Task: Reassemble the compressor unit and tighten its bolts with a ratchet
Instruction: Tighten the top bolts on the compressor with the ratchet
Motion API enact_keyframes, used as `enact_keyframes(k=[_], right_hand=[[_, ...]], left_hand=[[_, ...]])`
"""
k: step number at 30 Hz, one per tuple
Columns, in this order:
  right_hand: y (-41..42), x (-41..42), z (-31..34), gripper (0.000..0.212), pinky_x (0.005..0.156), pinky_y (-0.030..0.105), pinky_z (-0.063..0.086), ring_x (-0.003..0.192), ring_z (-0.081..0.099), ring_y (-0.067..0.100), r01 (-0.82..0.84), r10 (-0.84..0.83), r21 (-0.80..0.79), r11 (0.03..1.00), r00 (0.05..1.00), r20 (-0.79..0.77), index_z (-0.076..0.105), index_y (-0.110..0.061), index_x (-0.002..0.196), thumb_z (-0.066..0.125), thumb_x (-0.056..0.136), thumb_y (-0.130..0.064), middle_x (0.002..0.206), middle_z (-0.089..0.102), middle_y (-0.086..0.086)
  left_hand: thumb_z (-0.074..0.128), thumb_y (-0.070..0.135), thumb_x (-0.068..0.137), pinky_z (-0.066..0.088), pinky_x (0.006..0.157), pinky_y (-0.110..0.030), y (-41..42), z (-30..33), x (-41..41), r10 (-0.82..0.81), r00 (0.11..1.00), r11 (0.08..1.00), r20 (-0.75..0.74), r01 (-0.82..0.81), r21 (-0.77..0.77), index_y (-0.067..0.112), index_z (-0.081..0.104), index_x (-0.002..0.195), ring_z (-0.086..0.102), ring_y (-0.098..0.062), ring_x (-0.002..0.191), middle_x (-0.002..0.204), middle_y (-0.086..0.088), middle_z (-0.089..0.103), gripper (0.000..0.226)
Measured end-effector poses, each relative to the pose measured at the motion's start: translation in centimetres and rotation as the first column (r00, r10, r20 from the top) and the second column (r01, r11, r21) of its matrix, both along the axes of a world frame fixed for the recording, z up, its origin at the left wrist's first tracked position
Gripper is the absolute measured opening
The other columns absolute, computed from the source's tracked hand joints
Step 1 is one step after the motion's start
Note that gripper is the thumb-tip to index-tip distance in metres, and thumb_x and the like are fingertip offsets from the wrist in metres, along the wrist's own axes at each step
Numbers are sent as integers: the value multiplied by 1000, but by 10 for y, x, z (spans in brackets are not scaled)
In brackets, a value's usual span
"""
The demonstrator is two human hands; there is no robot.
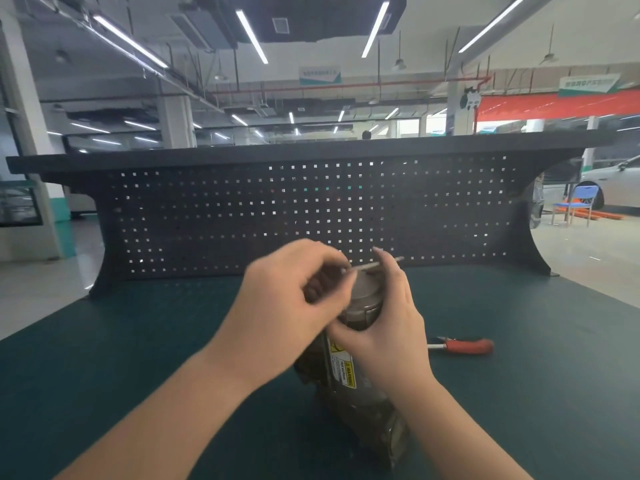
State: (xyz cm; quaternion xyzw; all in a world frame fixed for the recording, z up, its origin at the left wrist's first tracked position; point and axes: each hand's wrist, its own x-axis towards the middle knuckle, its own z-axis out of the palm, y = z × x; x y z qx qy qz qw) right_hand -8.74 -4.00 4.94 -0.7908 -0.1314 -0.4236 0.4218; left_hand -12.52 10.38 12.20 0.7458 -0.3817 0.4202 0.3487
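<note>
Compressor (346,372) upright on mat (138,358), mid-bench. R hand (388,323) wrapped round top cap. L hand (294,306) fingers pinched on bolt (375,265), blurred. Risk: cross-thread if bolt enters tilted. Ratchet (464,345) idle, right.

Bench: a dark green mat (138,358) covered the top.
Back panel: a black pegboard (311,216) stood behind, under a black shelf (311,148).
Ceiling: long strip lights (251,31) glowed.
Right: a blue chair (576,202) stood near a white car (613,181).
</note>
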Motion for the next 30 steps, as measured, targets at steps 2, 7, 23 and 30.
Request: enact_keyframes(k=[2, 7, 23, 30], right_hand=[[0, 1, -1, 88, 64, 2, 37, 91, 47, -18, 7, -7, 20, 1000, 1000, -26, 18, -50, 133, 59, 57, -67, 117, 40, -39], [-1, 4, -4, 69, 64, 23, 47, 81, 61, 2, -3, 3, 61, 998, 1000, -4, 29, -42, 123, 55, 64, -69, 113, 52, -24], [-80, -25, 111, 76, 37, 10, 36, 33, 47, 2, -67, 80, 355, 933, 996, -23, 69, -9, 52, 30, 99, -55, 38, 55, -1], [-66, -10, 138, 72, 38, 12, 36, 32, 45, 2, 44, -38, 65, 997, 995, -91, 66, 8, 68, 46, 93, -56, 33, 49, -10]], left_hand=[[68, 27, 86, 51, 72, -18, -3, -11, 6, -83, 996, 996, 18, 82, 36, 13, 70, 91, 63, -6, 80, 84, 7, 66, 15], [30, 81, 79, 13, 120, -47, -9, -41, 24, 165, 984, 929, -68, -132, 345, 24, 51, 134, 43, -2, 129, 132, 14, 56, 83], [60, 61, 78, 36, 108, -58, -43, -48, 29, 453, 890, 875, 61, -456, 163, 24, 46, 78, 52, -11, 70, 73, 13, 48, 40], [65, 54, 78, 39, 68, -24, -48, -51, 33, 372, 928, 922, -15, -368, 119, 20, 47, 77, 45, -13, 75, 77, 10, 48, 38]])
